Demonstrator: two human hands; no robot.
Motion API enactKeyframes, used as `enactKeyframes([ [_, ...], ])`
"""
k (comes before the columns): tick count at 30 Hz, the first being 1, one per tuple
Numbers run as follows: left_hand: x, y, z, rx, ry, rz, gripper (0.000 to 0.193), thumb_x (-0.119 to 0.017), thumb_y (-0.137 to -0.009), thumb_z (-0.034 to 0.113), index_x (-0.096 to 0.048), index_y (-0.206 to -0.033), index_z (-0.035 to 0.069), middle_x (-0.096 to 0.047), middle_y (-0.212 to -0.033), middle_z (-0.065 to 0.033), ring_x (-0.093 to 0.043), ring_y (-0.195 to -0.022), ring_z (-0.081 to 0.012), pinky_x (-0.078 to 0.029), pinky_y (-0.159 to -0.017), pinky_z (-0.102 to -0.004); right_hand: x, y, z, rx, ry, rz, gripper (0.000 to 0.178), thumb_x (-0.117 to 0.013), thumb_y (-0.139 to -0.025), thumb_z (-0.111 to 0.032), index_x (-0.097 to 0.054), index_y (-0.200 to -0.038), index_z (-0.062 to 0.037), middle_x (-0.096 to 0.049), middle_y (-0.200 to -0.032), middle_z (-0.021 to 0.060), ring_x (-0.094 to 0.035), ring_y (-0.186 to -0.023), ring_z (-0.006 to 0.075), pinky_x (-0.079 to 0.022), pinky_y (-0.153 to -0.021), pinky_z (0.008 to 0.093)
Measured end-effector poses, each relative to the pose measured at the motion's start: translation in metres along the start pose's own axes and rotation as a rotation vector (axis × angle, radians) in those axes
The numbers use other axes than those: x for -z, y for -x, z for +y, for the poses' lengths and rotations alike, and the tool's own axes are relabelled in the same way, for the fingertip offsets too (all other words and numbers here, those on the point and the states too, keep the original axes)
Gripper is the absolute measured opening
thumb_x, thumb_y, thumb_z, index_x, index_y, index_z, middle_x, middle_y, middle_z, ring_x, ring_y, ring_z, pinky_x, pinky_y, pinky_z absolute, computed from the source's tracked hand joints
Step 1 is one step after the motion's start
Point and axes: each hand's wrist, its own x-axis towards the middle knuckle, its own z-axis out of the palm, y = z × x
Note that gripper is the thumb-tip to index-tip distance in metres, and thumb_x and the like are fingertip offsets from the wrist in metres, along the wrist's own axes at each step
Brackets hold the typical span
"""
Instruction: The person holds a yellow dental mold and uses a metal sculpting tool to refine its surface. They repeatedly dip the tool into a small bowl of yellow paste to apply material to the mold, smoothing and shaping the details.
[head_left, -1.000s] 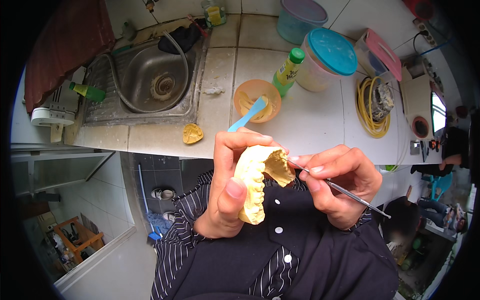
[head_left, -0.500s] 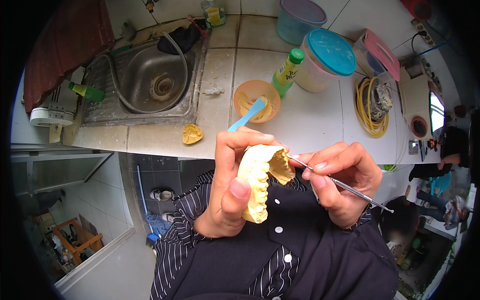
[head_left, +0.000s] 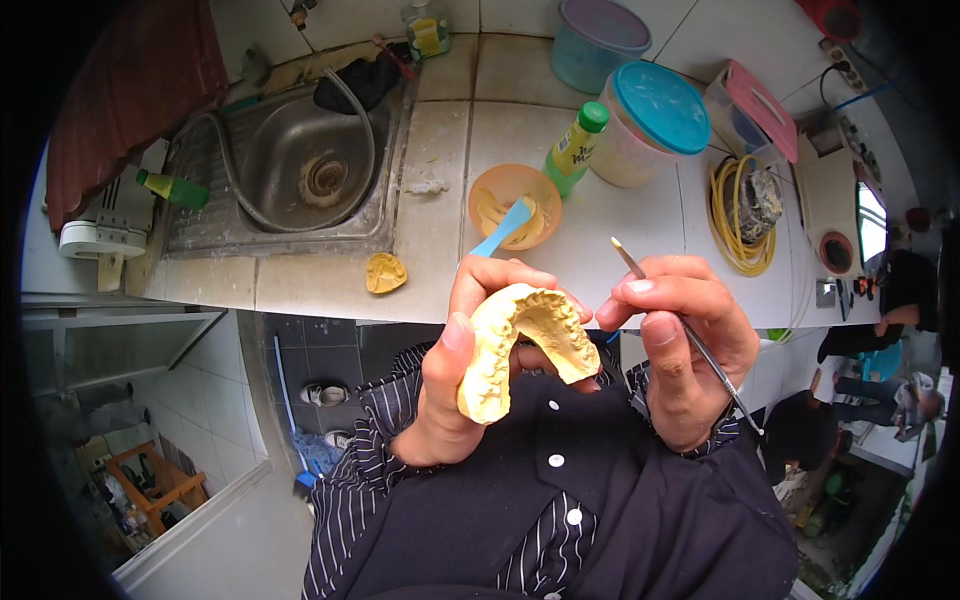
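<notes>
A yellow plaster dental cast [head_left: 487, 350], shaped like a horseshoe with a row of teeth, is held up in front of my chest. My left hand [head_left: 446, 390] grips it, thumb on the outer left side and fingers behind. In my right hand [head_left: 695, 350] is a slim metal dental carving tool [head_left: 708, 362], pinched between thumb and fingers. Its tip, carrying a pale yellowish bit, points up and away, apart from the cast. Just beyond my left hand, an orange bowl [head_left: 551, 226] holds yellow paste and a light-blue spatula [head_left: 500, 231].
A steel sink [head_left: 300, 165] with a grey hose lies at the back left. Near the counter's front edge sits a small yellow plaster piece [head_left: 385, 272]. Behind the bowl stand a green bottle [head_left: 570, 155] and a blue-lidded tub [head_left: 660, 105]; a yellow hose coil [head_left: 728, 225] lies right.
The tool's tip has come away from the cast and swung upward. My left hand has turned the cast, so its inner arch and both sides now show.
</notes>
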Motion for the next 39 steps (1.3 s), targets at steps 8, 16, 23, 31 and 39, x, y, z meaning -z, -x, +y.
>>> enactKeyframes([
  [8, 0.0038, -0.0001, -0.0035, -0.129, -0.124, -0.062, 0.065, -0.044, -0.085, 0.057, -0.036, -0.119, 0.002, -0.046, -0.108, -0.0156, -0.055, -0.095, -0.0237, -0.049, -0.080, -0.0360, -0.0027, -0.0053, 0.0027, -0.126, -0.060, -0.043, 0.022, -0.069, -0.074, 0.008, -0.064, -0.094, 0.0012, -0.063, -0.094, 0.0094, -0.063, -0.084, 0.0144, -0.051, -0.076, 0.0258],
  [16, 0.0025, 0.0002, -0.0053, -0.140, -0.115, -0.077, 0.065, -0.044, -0.085, 0.056, -0.036, -0.119, 0.001, -0.044, -0.107, -0.0136, -0.050, -0.098, -0.0200, -0.043, -0.084, -0.0332, -0.0001, -0.0087, -0.0027, -0.207, -0.086, -0.068, 0.019, -0.069, -0.075, 0.009, -0.065, -0.091, 0.0010, -0.065, -0.091, 0.0079, -0.063, -0.083, 0.0129, -0.051, -0.075, 0.0250],
  [23, 0.0033, -0.0008, -0.0063, -0.147, -0.120, -0.077, 0.066, -0.044, -0.084, 0.057, -0.036, -0.118, 0.001, -0.044, -0.106, -0.0134, -0.050, -0.097, -0.0199, -0.043, -0.084, -0.0334, 0.0015, -0.0088, -0.0016, -0.240, -0.116, -0.063, 0.018, -0.069, -0.076, 0.007, -0.064, -0.092, 0.0017, -0.066, -0.090, 0.0088, -0.064, -0.084, 0.0144, -0.051, -0.077, 0.0264],
  [31, 0.0026, -0.0017, -0.0061, -0.116, -0.098, -0.069, 0.068, -0.045, -0.084, 0.059, -0.036, -0.119, 0.001, -0.044, -0.107, -0.0133, -0.053, -0.096, -0.0211, -0.046, -0.082, -0.0340, -0.0015, -0.0113, -0.0049, -0.310, -0.139, -0.020, 0.021, -0.070, -0.071, 0.011, -0.061, -0.087, 0.0006, -0.061, -0.086, 0.0104, -0.062, -0.080, 0.0157, -0.051, -0.073, 0.0264],
  [39, 0.0011, -0.0009, -0.0064, -0.097, -0.111, -0.090, 0.067, -0.045, -0.084, 0.058, -0.035, -0.119, 0.001, -0.044, -0.108, -0.0141, -0.054, -0.096, -0.0227, -0.047, -0.081, -0.0354, 0.0034, -0.0106, -0.0026, -0.307, -0.167, -0.039, 0.018, -0.070, -0.074, 0.007, -0.063, -0.090, 0.0014, -0.065, -0.089, 0.0102, -0.064, -0.083, 0.0162, -0.051, -0.076, 0.0276],
])
